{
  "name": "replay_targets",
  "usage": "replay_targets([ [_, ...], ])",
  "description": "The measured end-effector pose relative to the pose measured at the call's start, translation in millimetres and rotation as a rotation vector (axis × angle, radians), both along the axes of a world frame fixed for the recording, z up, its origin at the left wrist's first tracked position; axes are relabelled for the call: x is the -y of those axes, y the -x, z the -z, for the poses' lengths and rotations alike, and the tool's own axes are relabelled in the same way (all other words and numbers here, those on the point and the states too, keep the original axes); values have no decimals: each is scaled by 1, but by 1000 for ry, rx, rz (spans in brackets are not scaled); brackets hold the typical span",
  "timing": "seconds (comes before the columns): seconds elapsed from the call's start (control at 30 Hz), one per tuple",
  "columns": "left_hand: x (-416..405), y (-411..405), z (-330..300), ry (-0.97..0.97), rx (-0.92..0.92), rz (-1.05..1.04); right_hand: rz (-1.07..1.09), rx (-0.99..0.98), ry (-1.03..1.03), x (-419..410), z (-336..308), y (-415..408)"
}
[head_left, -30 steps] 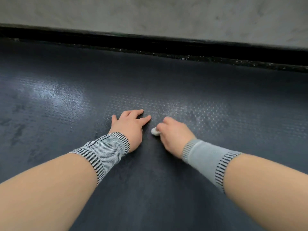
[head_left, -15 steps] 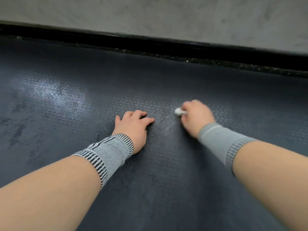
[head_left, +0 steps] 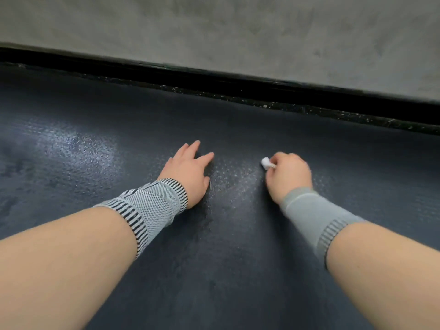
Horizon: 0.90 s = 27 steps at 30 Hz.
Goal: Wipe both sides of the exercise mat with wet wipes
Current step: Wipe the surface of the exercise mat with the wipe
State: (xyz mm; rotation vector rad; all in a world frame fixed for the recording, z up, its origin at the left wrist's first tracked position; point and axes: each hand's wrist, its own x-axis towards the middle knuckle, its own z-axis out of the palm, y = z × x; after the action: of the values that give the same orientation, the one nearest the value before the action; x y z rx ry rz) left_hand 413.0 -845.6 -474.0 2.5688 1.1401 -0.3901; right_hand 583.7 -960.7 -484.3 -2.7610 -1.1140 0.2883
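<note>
Shifted since a second ago: right hand (head_left: 287, 177) gone from just beside the left hand (head_left: 188, 172) out to the right and farther up the exercise mat (head_left: 228, 270), a clear strip of mat now between the two. Left hand also a little farther up the mat than before, fingers now pointing up and to the right. Right hand curled tight, knuckles up, pinching a small white wad of wet wipe (head_left: 266, 163) that pokes out at the thumb side and touches the mat surface. Left hand flat, palm down on the mat, fingers straight and slightly spread, holding nothing. Patterned grey and black wrist sleeve (head_left: 152, 206) on the left forearm, plain grey wrist sleeve (head_left: 314, 217) on the right. Dark blue-grey mat spread flat across nearly the whole lower view, textured with small raised dots, shiny with damp patches between the hands and far left near the upper edge. Beyond the mat's far edge, a narrow strip of speckled black floor (head_left: 309, 108), then a black baseboard (head_left: 238, 84) and a rough grey wall (head_left: 238, 32).
</note>
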Motion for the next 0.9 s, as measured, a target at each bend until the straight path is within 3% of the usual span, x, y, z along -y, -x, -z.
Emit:
replay_targets([
  [0.1, -16, -16, -5, 18, -88, 14, -404, -110, -8, -4, 0, 58],
  [0.17, -23, -23, -4, 54, -158, 24, -528, -126, -36, -3, 1, 59],
  [0.33, -24, -32, -6, 55, -304, 93, -2, -12, -40, -13, 3, -26],
  [0.37, -24, -34, -6, 48, -318, 102, -15, -14, -58, -16, 3, -17],
  [0.47, -27, -36, -8, 58, -361, 128, -401, -125, -52, -14, 4, 39],
  [0.53, -26, -36, -8, 74, -376, 130, -532, -153, -62, -13, 5, 43],
  [0.73, -26, -36, -2, 91, -340, 92, -37, -25, -90, -33, 7, -36],
  [0.9, -27, -36, 0, 108, -333, 78, -556, -139, -82, -33, 5, 32],
])
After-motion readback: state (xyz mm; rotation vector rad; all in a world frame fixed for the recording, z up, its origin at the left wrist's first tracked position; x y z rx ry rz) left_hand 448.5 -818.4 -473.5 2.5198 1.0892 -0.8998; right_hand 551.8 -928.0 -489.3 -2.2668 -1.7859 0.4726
